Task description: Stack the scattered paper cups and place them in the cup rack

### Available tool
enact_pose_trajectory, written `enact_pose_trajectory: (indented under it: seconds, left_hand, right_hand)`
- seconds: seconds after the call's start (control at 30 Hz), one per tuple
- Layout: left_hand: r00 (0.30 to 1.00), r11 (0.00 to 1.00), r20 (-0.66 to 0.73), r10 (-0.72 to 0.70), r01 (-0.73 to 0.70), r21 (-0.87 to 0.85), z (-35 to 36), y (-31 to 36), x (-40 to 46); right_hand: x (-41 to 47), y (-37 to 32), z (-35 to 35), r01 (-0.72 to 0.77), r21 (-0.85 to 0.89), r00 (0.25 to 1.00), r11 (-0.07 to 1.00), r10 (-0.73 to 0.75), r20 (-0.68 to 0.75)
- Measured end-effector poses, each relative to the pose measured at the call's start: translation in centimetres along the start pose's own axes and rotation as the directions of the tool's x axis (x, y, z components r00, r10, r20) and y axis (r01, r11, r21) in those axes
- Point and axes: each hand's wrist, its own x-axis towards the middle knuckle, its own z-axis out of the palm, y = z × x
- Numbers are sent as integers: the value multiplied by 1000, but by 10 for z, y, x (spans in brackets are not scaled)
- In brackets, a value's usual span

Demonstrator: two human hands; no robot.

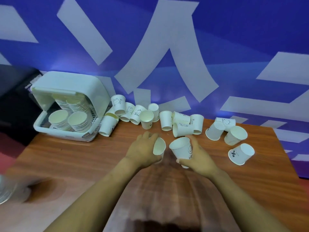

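Note:
My left hand (142, 149) grips a white paper cup (159, 146) on its side, mouth facing right. My right hand (199, 156) holds a second paper cup (182, 149) with a smiley print, mouth tilted up and to the left. The two cups sit a small gap apart above the wooden table (83, 156). Several more paper cups (165, 122) lie scattered along the back of the table. The pale cup rack (70, 106) stands open at the back left with stacks of cups (77, 119) inside.
More loose cups (240, 154) lie at the right near the table's edge. A blue wall with white shapes (167, 56) rises right behind the table. A dark object (15, 97) stands left of the rack. Something blurred and pale (6, 190) shows at the lower left.

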Motion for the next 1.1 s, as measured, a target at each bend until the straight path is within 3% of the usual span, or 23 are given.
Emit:
enact_pose_trajectory:
  seconds: [0.27, 0.57, 0.8, 0.93, 1.1]
  left_hand:
    - [999, 999, -26, 34, -34, -12, -39, -58, -32]
    - [995, 996, -64, 74, -77, -35, -106, -172, -72]
    - [992, 993, -98, 82, -89, -73, -147, -254, -88]
    - [997, 994, -54, 57, -62, -92, -155, -290, -99]
    - [994, 989, -106, 7, -22, -148, -171, -322, -97]
  right_hand:
    - [-9, -56, 39, -29, 21, 994, 999, 31, -106]
    - [8, -172, 121, 55, -12, 983, 998, -56, -173]
    - [27, -234, 182, 33, 30, 968, 999, -25, -249]
    - [35, -261, 208, 41, -16, 977, 999, -43, -210]
    - [54, -281, 225, 25, -76, 984, 997, -37, -172]
